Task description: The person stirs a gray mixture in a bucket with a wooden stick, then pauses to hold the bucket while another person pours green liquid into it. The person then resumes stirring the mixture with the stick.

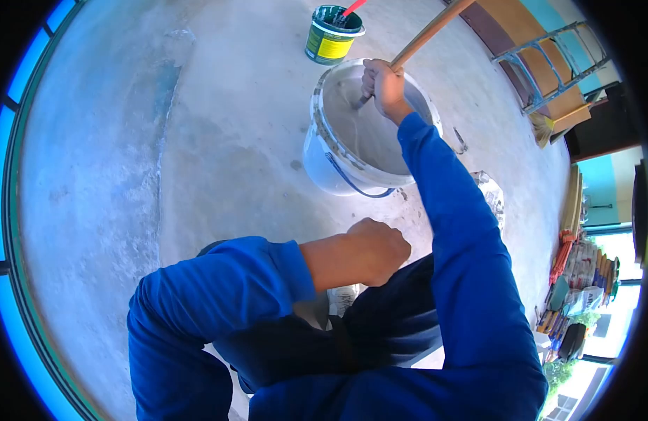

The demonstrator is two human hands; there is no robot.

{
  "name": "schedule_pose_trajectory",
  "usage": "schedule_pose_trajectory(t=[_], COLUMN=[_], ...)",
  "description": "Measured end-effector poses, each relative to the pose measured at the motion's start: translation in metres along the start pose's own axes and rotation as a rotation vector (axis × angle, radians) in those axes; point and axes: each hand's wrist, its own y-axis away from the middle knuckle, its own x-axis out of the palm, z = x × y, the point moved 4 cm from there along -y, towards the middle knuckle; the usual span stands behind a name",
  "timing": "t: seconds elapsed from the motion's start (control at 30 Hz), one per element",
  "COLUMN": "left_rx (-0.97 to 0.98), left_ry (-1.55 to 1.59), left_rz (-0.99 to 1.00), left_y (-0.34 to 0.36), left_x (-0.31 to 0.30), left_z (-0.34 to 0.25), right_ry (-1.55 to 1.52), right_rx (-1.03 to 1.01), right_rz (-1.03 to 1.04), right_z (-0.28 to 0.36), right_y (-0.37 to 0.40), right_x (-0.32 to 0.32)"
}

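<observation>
My right hand (386, 85) is wrapped round a wooden stick (430, 34) above a large white bucket (324, 165). The stick slants down, and its lower end dips into a grey, wet mix (369, 130) that looks like thin mortar or plaster. Grey smears cover the bucket's rim, and its dark handle hangs down on the near side. Curled into a fist, my left hand (380, 251) is close to my knee, apart from the bucket. Nothing shows in it, though its fingertips are turned away from view.
Beyond the bucket stands a green pail (331, 43) with a yellow label and a red-handled tool in it. A stepladder (555, 67) and a broom (541, 130) are at the far right. Stacked materials (583, 281) line the right side. The floor (226, 140) is bare concrete.
</observation>
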Motion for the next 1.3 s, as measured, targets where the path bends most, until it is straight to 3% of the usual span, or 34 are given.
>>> schedule_pose_trajectory(t=[0.17,0.27,0.47,0.57,0.67,0.8,0.9,1.03,1.13,1.3], left_rx=[0.001,0.009,0.037,0.04,0.026,0.021,0.01,0.014,0.007,0.013], left_ry=[-0.012,-0.001,0.01,-0.003,-0.008,0.003,0.036,0.033,0.016,0.021], left_rz=[0.023,-0.004,-0.036,-0.046,-0.032,-0.024,-0.103,-0.162,0.016,-0.021], left_y=[0.001,0.004,0.003,0.001,-0.001,0.001,-0.001,0.0,0.003,0.008], left_x=[0.002,0.001,0.002,0.002,0.003,0.0,0.001,0.005,0.003,0.001], left_z=[-0.001,-0.003,-0.003,0.0,0.002,-0.001,0.003,0.001,-0.002,-0.003], right_ry=[0.032,0.094,0.032,-0.081,0.007,0.147,0.032,-0.001,0.001,0.33], right_rx=[0.287,0.335,-0.139,-0.279,-0.386,-0.201,-0.075,0.232,0.262,0.252], right_rz=[0.029,0.012,0.107,0.025,-0.038,0.087,0.144,0.143,0.202,0.285], right_z=[0.005,0.029,0.153,0.15,0.099,0.003,-0.002,0.001,0.018,0.079], right_y=[0.047,0.049,0.007,-0.009,-0.015,-0.018,0.002,0.036,0.059,0.037], right_x=[-0.041,-0.049,0.01,0.038,0.051,0.044,0.033,-0.007,-0.026,0.017])
